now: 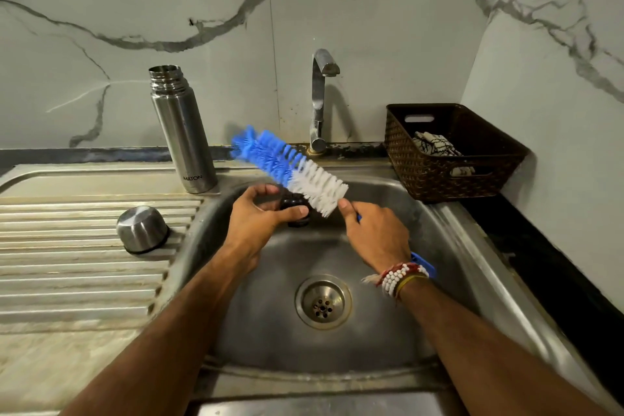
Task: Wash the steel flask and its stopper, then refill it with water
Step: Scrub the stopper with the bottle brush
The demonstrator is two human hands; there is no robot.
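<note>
Two hands work over the sink [263,331] basin.

Left hand [260,214]: grip closed on the stopper [296,209], thumb on the near side, fingers curled round the far side. The stopper is dark and is held above the far part of the basin, off its floor.

Right hand [374,233]: grip closed round the blue handle of the brush [293,169], thumb stretched along it toward the bristles. The handle end sticks out past the wrist on the right. Bead bracelets [401,277] sit on that wrist.

The brush head tilts up and to the far left. Its white bristles are nearest the hand, the blue ones at the tip. The white section lies across the top of the stopper. It looks like contact, but I can't confirm it from this angle.

The flask [182,135] stands upright with its mouth open, on the steel surround at the basin's far-left corner, against the marble wall. It is well apart from both hands. Its "MILTON" mark faces the camera.

The steel cap [141,229] sits upside down on the ribbed drainboard [84,280], near-left of the flask and not touching it.

The tap [319,101] stands at far centre, behind the brush. The drain [323,301] is in the middle of the basin, between the forearms.

A brown woven basket [439,179] sits far right, just beside the basin, with a patterned cloth [435,143] inside. The dark tabletop [547,273] runs along the sink's right edge.
</note>
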